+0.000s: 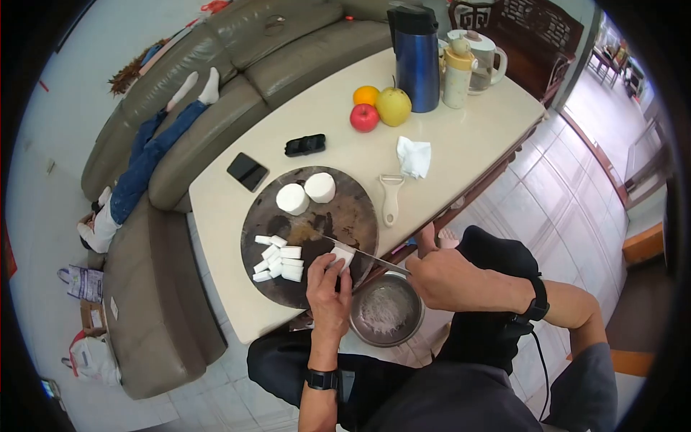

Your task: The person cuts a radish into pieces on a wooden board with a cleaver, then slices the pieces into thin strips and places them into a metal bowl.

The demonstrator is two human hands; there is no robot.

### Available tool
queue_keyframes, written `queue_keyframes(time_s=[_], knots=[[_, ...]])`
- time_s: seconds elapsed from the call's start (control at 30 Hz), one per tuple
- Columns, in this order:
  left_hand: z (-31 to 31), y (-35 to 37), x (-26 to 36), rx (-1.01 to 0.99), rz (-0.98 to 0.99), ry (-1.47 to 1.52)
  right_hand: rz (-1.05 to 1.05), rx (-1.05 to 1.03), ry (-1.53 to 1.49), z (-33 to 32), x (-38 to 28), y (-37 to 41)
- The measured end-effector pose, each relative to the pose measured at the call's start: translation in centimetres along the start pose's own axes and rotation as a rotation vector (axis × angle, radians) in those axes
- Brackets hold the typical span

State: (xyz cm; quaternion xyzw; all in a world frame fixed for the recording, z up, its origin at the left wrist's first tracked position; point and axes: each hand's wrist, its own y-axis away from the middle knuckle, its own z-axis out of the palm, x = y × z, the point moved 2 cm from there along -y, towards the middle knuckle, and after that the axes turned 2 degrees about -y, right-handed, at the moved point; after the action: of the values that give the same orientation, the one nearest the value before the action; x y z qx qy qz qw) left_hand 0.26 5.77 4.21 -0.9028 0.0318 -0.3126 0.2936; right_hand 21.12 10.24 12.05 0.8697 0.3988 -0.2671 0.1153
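- Lying on one round cutting board (353, 209): two thick white rounds (292, 199); perhaps eight cut sticks (277, 261), the pile too blurred to count surely; one white block (344, 255);
- left hand (327, 288) grasps the block, fingers (318, 263) curled on its near side;
- right hand (450, 277) clenched round one knife (374, 261), the blade crossing the block's far edge.
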Motion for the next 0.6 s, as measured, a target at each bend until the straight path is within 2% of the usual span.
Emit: queue_keyframes(time_s=[0.17,0.27,0.47,0.6], knots=[[0.2,-0.2,0.2,0.041,0.035,-0.026,0.048,-0.091,-0.004,0.2,-0.2,-0.3],[0.4,-0.2,0.1,0.045,0.043,-0.041,0.007,-0.088,-0.003,0.6,-0.1,-0.4],[0.7,0.3,-0.3,0.040,0.039,-0.075,0.090,-0.199,0.100,0.0,-2.1,-0.6],[0.7,0.1,-0.1,0.000,0.045,-0.113,0.051,-0.240,0.193,0.6,-2.2,-0.5]])
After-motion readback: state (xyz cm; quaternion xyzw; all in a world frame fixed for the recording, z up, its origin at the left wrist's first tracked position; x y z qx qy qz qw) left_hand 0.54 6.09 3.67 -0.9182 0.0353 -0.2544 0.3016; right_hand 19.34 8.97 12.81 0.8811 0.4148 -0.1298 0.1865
